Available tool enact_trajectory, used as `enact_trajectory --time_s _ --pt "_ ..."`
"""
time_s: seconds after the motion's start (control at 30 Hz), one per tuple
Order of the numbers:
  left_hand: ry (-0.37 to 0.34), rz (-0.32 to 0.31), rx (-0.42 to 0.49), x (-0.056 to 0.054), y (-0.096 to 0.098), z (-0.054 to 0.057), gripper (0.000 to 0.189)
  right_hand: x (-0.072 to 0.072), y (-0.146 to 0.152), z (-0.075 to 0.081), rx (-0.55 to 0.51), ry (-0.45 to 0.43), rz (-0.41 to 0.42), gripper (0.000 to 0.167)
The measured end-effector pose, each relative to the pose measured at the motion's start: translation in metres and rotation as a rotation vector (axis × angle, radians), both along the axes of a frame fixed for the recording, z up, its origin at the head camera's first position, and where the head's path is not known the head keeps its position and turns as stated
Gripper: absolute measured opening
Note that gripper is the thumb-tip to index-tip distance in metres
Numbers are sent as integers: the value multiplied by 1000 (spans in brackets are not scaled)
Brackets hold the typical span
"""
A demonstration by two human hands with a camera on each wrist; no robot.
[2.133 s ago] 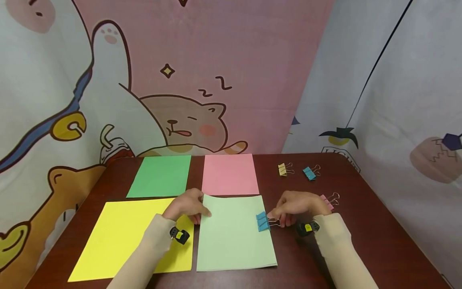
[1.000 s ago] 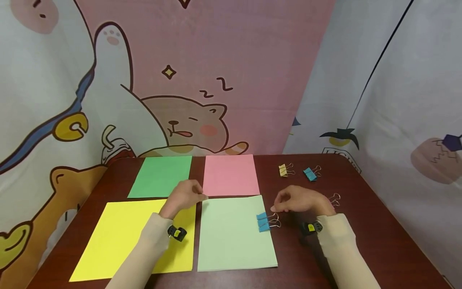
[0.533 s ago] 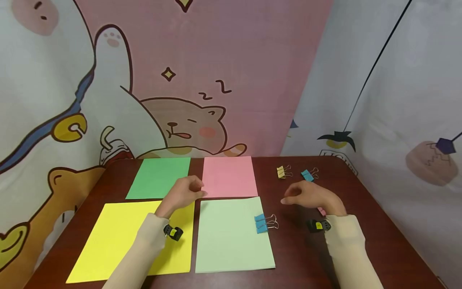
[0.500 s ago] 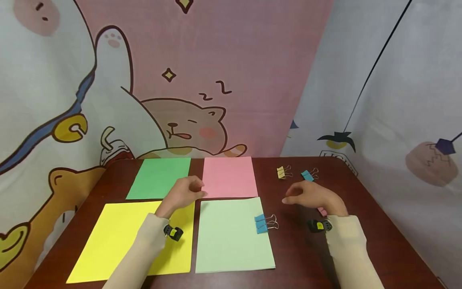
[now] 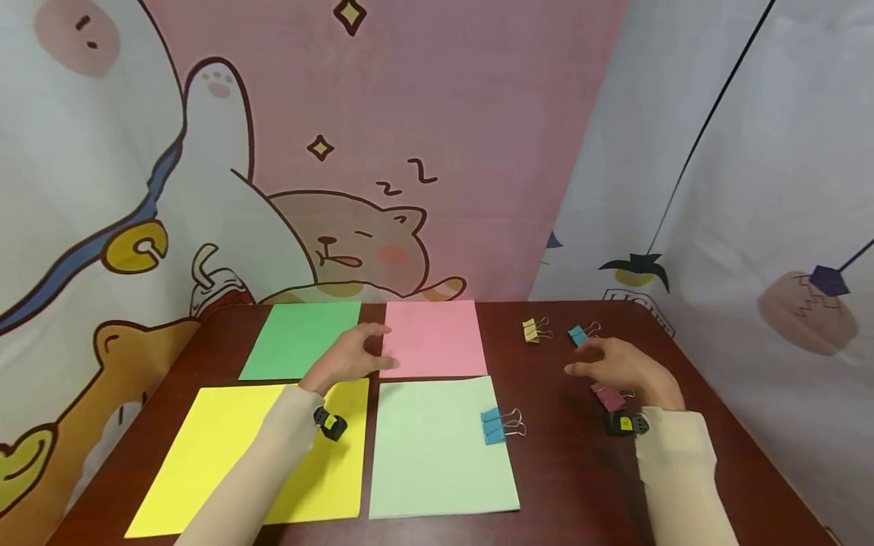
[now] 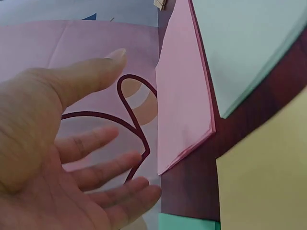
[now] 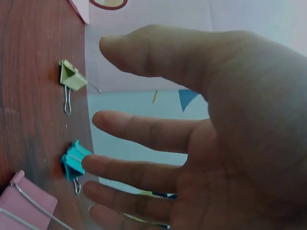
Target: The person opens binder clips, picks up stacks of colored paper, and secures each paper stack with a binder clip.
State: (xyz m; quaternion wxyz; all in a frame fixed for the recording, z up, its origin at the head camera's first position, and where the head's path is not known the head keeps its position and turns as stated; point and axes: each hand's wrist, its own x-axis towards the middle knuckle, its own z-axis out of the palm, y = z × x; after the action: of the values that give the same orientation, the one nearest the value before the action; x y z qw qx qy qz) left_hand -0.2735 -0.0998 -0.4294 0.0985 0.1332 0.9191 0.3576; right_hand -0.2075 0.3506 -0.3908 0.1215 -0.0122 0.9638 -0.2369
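Observation:
My left hand (image 5: 350,354) hovers over the near left corner of the pink paper (image 5: 434,338), thumb and fingers spread apart and holding nothing. Over the right of the table, my right hand (image 5: 625,366) is spread too, with nothing in its grasp. Just below it lies a pink binder clip (image 5: 608,396), partly hidden by the hand in the head view. A blue binder clip (image 5: 493,427) sits on the right edge of the light green paper stack (image 5: 437,455), its wire handles pointing outward. Beyond the right fingers are another blue binder clip (image 7: 75,161) and a yellow one (image 7: 73,76).
Yellow paper (image 5: 225,455) lies at the front left of the dark wooden table (image 5: 567,470), partly under the left forearm. Green paper (image 5: 300,337) is behind it. A cartoon-printed cloth (image 5: 478,152) hangs at the table's back and sides.
My right hand has let go of the blue clip on the light green stack and moved right and away. The left hand has left that stack's corner, moved farther back and spread its fingers.

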Motion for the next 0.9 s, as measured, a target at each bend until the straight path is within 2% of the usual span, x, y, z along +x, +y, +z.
enact_trajectory --time_s 0.13,0.33,0.53,0.73,0.9 --pt "-38 37 16 -9 6 0 79 1 9 -1 -46 -57 -33 75" --pt "-88 79 41 -22 14 -4 81 1 16 0 -42 -45 -62 76" --pt "-120 125 64 -33 18 -10 84 3 23 2 -119 -82 -103 77" --pt "-138 193 30 -41 24 -14 87 6 38 5 -10 -59 -120 83" --pt "-191 221 4 -45 30 -11 91 6 47 5 11 -115 -145 90"
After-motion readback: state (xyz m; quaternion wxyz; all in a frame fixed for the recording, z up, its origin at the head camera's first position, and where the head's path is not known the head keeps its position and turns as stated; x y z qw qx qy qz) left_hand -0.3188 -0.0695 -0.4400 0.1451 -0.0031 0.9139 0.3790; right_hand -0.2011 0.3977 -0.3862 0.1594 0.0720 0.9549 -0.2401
